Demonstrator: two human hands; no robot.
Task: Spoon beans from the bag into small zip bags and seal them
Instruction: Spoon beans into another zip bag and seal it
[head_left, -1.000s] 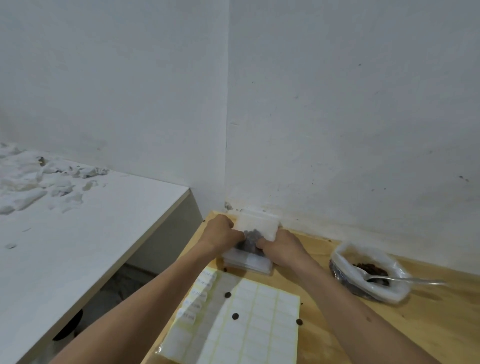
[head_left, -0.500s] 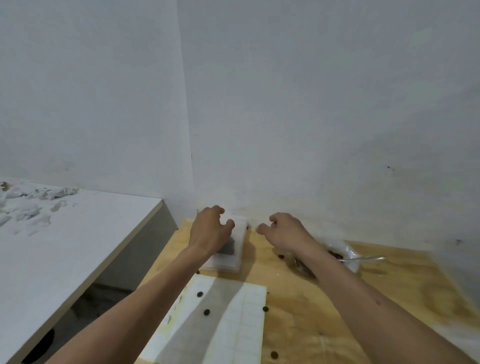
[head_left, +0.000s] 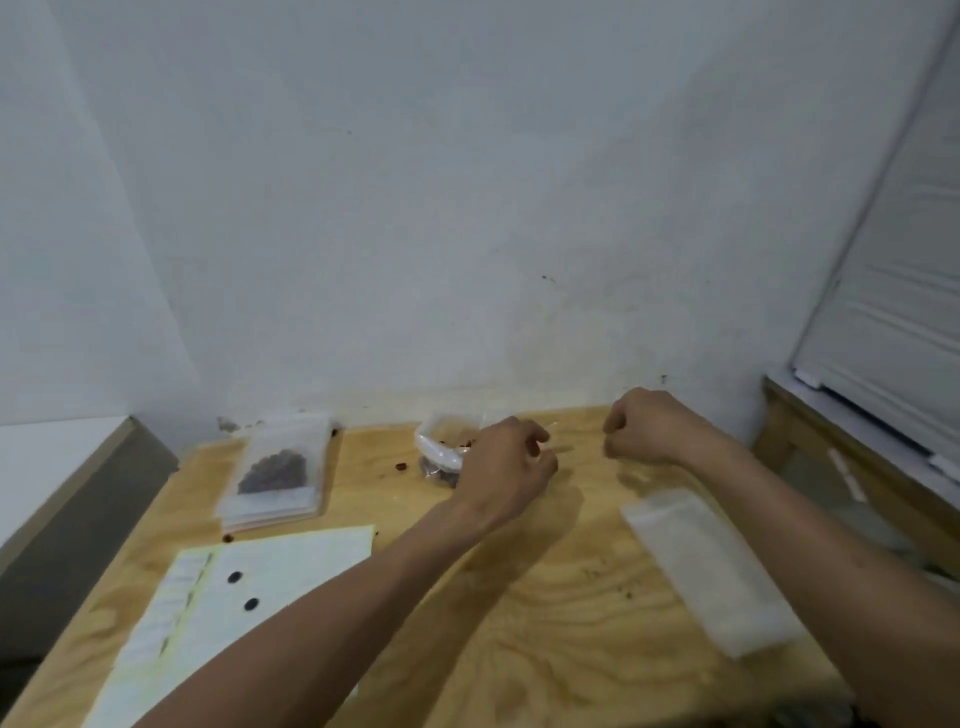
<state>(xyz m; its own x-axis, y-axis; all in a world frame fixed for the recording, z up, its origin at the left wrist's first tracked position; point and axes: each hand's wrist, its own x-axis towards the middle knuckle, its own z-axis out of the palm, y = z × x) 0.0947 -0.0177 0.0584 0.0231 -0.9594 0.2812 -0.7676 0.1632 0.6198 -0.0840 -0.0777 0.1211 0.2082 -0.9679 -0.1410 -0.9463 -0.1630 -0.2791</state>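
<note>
I see a plywood surface (head_left: 545, 597) pushed into a corner of plain white walls (head_left: 467, 208), with a white ledge (head_left: 47, 457) at the far left and a wooden frame with a white panel (head_left: 893, 322) at the right. On the left of the surface lies a label sheet (head_left: 291, 561) with two loose beans (head_left: 235, 577) on it. Beyond that sheet, near the wall, a filled zip bag (head_left: 278, 467) rests flat on a stack of empty ones, dark beans showing through it. The bean bag (head_left: 439, 452) sits near the wall at the middle, its rim rolled down, with a few spilled beans beside it on the wood. My left hand (head_left: 506, 467) is just in front and to the right of that bag, overlapping its near edge, fingers (head_left: 540, 441) curled loosely; the frame is blurred and I cannot tell whether they are gripping anything. My right hand (head_left: 649, 431) is further right, apart from the bag, fingers drawn into a loose fist with nothing visible between them. A pale, frosted flat packet (head_left: 711, 566) lies on the surface under my right forearm, well apart from the bean bag. Small dark crumbs dot the wood between the packet and my left arm.
</note>
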